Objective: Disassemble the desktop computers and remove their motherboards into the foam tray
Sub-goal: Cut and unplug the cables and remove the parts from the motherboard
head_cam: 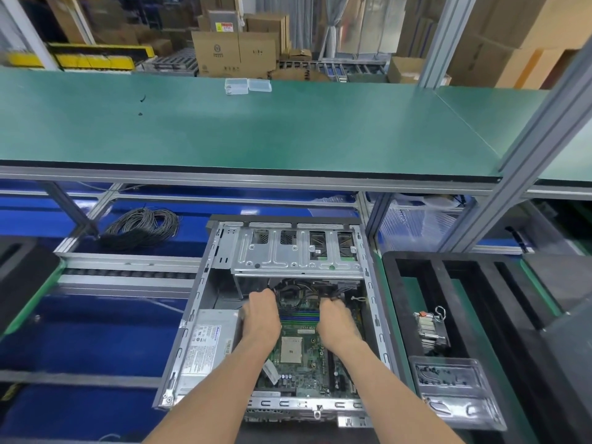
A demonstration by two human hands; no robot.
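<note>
An open desktop computer case [192, 315] lies flat in front of me, its side panel off. Inside, the green motherboard [304, 357] shows a bare CPU socket [291, 349]. A silver drive cage [298, 251] spans the far end, and a grey power supply [208, 344] sits at the left. Both hands reach deep under the cage edge. My left hand [261, 318] has its fingers curled down among black cables [294, 288]. My right hand [336, 318] curls its fingers at the cables by the board's far edge. The fingertips are hidden. A black foam tray [413, 264] stands to the right.
A heatsink [431, 328] lies in the foam tray, with a clear plastic parts tray [455, 392] in front of it. A coil of grey cable [141, 229] lies at the back left. A green shelf [250, 129] with small clear boxes [246, 85] overhangs the work area. Aluminium posts [512, 187] stand at right.
</note>
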